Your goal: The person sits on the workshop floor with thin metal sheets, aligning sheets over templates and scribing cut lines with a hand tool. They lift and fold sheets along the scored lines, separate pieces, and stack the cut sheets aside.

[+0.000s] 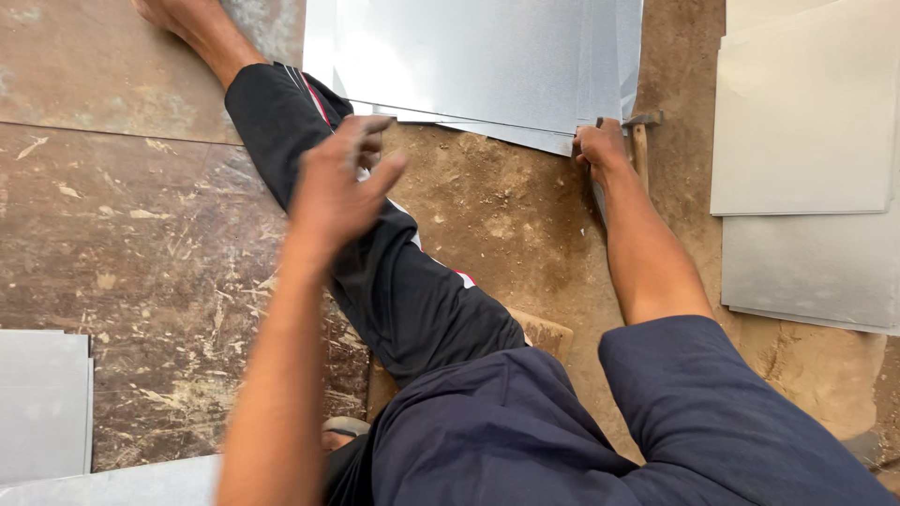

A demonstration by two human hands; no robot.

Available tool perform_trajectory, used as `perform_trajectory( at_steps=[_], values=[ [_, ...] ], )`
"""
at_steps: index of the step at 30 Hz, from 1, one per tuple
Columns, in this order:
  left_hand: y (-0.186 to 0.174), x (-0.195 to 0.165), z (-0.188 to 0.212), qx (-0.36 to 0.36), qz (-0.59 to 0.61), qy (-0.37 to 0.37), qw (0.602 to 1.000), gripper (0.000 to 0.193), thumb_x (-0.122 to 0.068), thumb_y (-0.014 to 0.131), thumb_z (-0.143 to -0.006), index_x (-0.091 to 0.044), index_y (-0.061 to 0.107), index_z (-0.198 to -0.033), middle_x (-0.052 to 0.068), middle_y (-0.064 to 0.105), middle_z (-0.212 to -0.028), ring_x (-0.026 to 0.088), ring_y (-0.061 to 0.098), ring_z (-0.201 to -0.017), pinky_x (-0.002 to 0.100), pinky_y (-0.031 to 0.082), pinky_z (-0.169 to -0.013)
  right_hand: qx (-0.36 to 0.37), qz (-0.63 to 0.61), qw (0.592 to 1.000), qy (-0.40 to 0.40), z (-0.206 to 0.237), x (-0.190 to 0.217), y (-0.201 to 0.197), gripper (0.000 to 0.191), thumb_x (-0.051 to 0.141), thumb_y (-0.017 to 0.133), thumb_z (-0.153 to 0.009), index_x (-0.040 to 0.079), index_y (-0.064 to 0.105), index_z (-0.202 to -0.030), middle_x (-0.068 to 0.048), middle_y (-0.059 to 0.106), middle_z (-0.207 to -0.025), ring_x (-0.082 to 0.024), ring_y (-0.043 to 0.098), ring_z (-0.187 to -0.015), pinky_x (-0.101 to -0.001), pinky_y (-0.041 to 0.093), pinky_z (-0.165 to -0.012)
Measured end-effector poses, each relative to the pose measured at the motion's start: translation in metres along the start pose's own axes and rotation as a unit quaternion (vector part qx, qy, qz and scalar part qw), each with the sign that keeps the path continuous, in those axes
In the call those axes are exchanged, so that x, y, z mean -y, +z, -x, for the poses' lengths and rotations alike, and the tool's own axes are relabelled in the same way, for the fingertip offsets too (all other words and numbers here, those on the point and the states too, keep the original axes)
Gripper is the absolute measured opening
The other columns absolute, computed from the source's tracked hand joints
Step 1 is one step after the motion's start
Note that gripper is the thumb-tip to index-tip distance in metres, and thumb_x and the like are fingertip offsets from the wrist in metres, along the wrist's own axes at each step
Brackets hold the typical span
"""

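Observation:
My right hand (600, 145) is closed at the near corner of a stack of shiny grey metal sheets (487, 61) lying on the dirt floor. It grips a thin grey metal piece (597, 199) that runs back under my wrist; what kind of piece it is I cannot tell. A hammer (641, 141) with a wooden handle lies just right of that hand. My left hand (342, 183) hovers in the air above my outstretched leg (375, 272), its fingers loosely spread and holding nothing.
More grey sheets (806, 112) are stacked at the right, and others (42, 403) lie at the lower left. A worn brown board (141, 234) covers the floor at the left. A wooden block (548, 333) sits under my leg.

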State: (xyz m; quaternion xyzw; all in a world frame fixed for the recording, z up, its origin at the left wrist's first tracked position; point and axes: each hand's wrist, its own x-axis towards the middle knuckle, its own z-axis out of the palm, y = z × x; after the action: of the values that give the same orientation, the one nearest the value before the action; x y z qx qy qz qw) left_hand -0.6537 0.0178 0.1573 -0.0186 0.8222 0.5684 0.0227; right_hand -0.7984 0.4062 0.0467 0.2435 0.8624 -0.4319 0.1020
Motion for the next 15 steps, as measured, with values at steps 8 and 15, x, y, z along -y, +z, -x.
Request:
perform_trajectory(
  at_steps=[8, 15],
  values=[
    [0.118, 0.038, 0.001, -0.012, 0.431, -0.136, 0.892, 0.052, -0.023, 0.069, -0.097, 0.004, 0.055, -0.14, 0.012, 0.07, -0.106, 0.014, 0.066, -0.089, 0.025, 0.058, -0.078, 0.027, -0.325, 0.928, 0.177, -0.028, 0.018, -0.018, 0.026, 0.01, 0.061, -0.103, -0.011, 0.051, -0.115, -0.026, 0.064, -0.095, -0.022, 0.071, -0.072, -0.0162, 0.041, -0.04],
    [0.128, 0.048, -0.016, -0.016, 0.506, -0.174, 0.844, 0.065, -0.034, 0.07, -0.096, 0.007, 0.052, -0.144, 0.015, 0.068, -0.114, 0.017, 0.067, -0.093, 0.03, 0.059, -0.081, 0.074, -0.388, 0.917, 0.047, -0.042, 0.074, -0.061, 0.035, -0.006, 0.073, -0.096, -0.015, 0.045, -0.115, -0.024, 0.064, -0.095, -0.018, 0.067, -0.065, -0.0188, 0.041, -0.039]
  ],
)
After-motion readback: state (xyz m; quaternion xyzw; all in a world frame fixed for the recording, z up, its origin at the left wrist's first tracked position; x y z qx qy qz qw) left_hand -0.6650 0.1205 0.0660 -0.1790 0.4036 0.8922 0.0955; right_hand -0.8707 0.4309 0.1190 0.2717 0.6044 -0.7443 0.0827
